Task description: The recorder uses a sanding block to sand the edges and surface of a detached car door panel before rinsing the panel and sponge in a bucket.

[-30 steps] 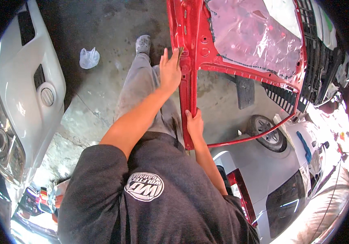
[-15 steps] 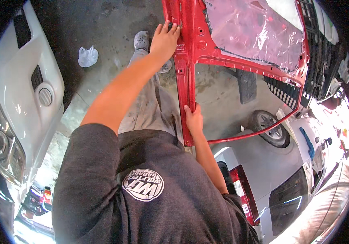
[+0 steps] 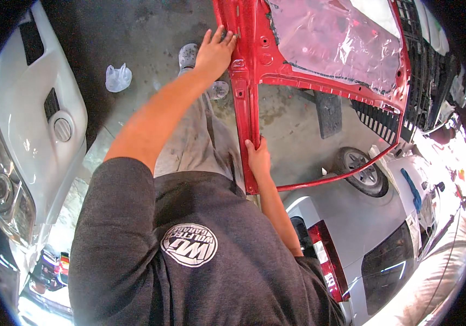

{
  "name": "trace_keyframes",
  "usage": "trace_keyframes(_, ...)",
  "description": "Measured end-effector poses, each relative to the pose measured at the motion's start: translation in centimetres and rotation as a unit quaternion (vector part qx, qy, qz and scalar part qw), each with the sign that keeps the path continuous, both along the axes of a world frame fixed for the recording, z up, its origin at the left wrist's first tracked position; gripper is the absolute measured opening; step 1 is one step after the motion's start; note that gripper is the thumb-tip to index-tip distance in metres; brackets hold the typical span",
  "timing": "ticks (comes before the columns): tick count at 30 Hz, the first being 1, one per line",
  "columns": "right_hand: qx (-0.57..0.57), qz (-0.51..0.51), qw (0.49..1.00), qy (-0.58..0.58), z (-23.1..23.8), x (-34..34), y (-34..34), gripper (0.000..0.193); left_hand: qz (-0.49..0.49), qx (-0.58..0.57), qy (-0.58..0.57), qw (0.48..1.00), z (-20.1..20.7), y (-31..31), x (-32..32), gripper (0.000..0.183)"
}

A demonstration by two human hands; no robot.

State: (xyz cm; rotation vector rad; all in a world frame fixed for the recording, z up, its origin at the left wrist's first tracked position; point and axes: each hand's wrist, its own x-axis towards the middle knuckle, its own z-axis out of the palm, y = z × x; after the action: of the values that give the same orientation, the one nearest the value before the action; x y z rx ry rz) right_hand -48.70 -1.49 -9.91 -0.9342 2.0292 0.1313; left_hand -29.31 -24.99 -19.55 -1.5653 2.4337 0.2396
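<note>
A red car door [image 3: 244, 111] stands in front of me, its bare window frame nearest my body. Clear plastic sheeting [image 3: 333, 46] covers much of its inner panel. My left hand [image 3: 215, 53] lies against the door's left edge with the fingers stretched and a little spread. Lower down, my right hand [image 3: 258, 156] is wrapped round the upright of the window frame, the thumb on its left side and the other fingers largely hidden behind it. Neither hand shows a tool.
A white car bumper [image 3: 61, 157] with a headlight [image 3: 2, 185] stands at the left. A crumpled plastic bag [image 3: 117, 78] lies on the floor. Right of me are a silver car [image 3: 352, 217] with a wheel [image 3: 363, 171] and tail light [image 3: 328, 261], and dark car parts [image 3: 429, 70].
The door's far part has shifted slightly left, and my left hand has moved slightly left with it. My right hand keeps its grip on the frame.
</note>
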Motion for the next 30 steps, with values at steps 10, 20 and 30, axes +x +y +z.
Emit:
trace_keyframes(10, 0.019, 0.017, 1.000, -0.002, 0.1, 0.1, -0.3, 0.052, -0.036, -0.003, 0.026, 0.999, -0.1, -0.5, 1.6, 0.055)
trace_keyframes(20, -0.023, -0.003, 1.000, -0.017, -0.6, -0.3, 0.5, 0.052, 0.418, 0.292, 0.493, 0.705, 0.1, 8.1, 3.7, 0.040)
trace_keyframes(30, 0.005, -0.014, 1.000, 0.008, -0.2, 0.1, -0.1, 0.052, 0.575, 0.388, 0.673, 0.258, -1.0, 3.4, 5.3, 0.032)
